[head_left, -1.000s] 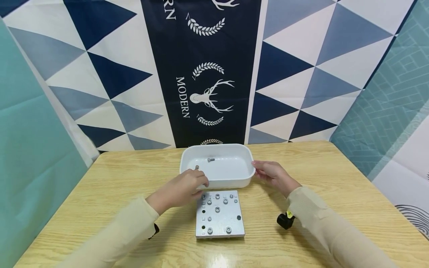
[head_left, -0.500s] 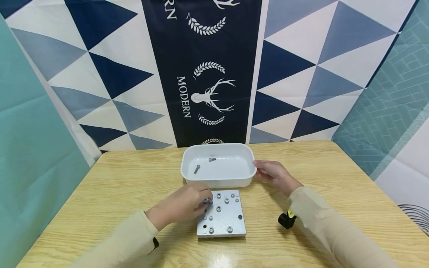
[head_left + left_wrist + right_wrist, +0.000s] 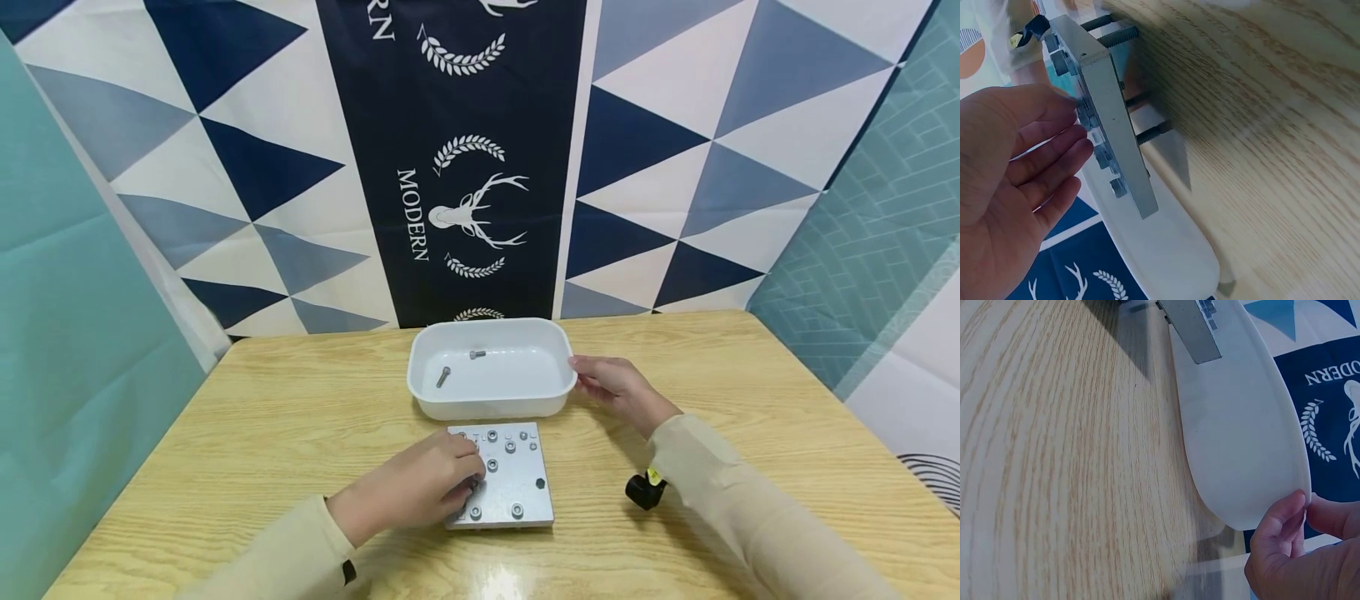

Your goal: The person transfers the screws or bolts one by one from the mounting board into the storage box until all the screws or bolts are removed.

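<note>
A silver metal plate with several socket-head bolts set in its holes lies on the table. My left hand covers its left edge. In the left wrist view, that hand's thumb and index finger pinch a bolt at the plate's top face, most of it hidden by the fingertips. Bolt shanks stick out of the plate's underside. Behind the plate stands a white plastic tray holding two loose bolts, one a longer bolt, the other a shorter bolt. My right hand pinches the tray's right rim.
The wooden table reaches back to a patterned cloth wall. A black camera piece hangs below the right sleeve. Teal cloth borders the left side.
My left hand has come from the tray's front left corner toward me, over the plate's left edge. The right hand keeps its grip on the tray rim.
</note>
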Motion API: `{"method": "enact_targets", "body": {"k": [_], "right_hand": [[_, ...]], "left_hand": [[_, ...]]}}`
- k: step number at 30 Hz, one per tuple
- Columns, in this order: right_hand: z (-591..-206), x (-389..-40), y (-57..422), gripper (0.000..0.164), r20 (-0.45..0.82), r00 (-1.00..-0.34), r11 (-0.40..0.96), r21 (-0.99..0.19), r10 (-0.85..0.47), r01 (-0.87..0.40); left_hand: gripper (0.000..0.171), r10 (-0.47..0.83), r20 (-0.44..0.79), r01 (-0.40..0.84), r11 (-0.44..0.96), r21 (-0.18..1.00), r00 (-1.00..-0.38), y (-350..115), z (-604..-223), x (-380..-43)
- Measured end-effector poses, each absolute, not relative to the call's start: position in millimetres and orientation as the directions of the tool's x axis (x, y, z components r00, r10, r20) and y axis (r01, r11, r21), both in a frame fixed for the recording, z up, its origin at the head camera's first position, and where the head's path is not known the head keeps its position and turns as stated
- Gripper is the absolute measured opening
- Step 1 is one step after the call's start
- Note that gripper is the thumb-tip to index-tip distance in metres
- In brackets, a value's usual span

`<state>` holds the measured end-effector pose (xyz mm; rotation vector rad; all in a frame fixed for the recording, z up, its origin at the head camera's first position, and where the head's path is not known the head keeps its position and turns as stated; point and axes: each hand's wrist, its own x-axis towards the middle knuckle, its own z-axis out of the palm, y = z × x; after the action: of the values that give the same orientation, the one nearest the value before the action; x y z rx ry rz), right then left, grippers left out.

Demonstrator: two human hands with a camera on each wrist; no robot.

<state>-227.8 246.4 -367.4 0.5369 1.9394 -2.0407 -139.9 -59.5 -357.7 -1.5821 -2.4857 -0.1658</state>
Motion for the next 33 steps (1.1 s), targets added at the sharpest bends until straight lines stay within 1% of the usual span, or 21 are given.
{"method": "enact_targets", "body": {"k": [11, 16, 23, 26, 29, 33], "right_hand": [[-369, -229, 247, 0.053, -0.448, -0.892, -0.066, -0.893, 0.057, 0.444], [-368, -229, 247, 0.054, -0.451, -0.89, -0.045, -0.892, 0.062, 0.449], [-367, -229, 247, 0.054, -0.453, -0.889, -0.029, -0.891, 0.061, 0.452], [-367, -229, 247, 0.054, -0.454, -0.889, -0.042, -0.891, 0.057, 0.452], [-368, -229, 247, 0.054, -0.454, -0.889, -0.06, -0.89, 0.053, 0.451], [-369, -229, 247, 0.054, -0.454, -0.889, -0.068, -0.89, 0.057, 0.451]], "left_hand": [[0.009, 0.903, 0.17, 0.913, 0.406, -0.042, -0.394, -55, -358, -137], [0.008, 0.903, 0.188, 0.912, 0.405, -0.065, -0.388, -53, -359, -136], [0.004, 0.913, 0.256, 0.892, 0.379, -0.246, -0.318, -50, -363, -135], [0.004, 0.916, 0.246, 0.878, 0.383, -0.287, -0.319, -49, -362, -134], [0.005, 0.916, 0.222, 0.87, 0.389, -0.303, -0.333, -49, -361, -133], [0.005, 0.919, 0.206, 0.866, 0.388, -0.314, -0.337, -48, -360, -133]]}}
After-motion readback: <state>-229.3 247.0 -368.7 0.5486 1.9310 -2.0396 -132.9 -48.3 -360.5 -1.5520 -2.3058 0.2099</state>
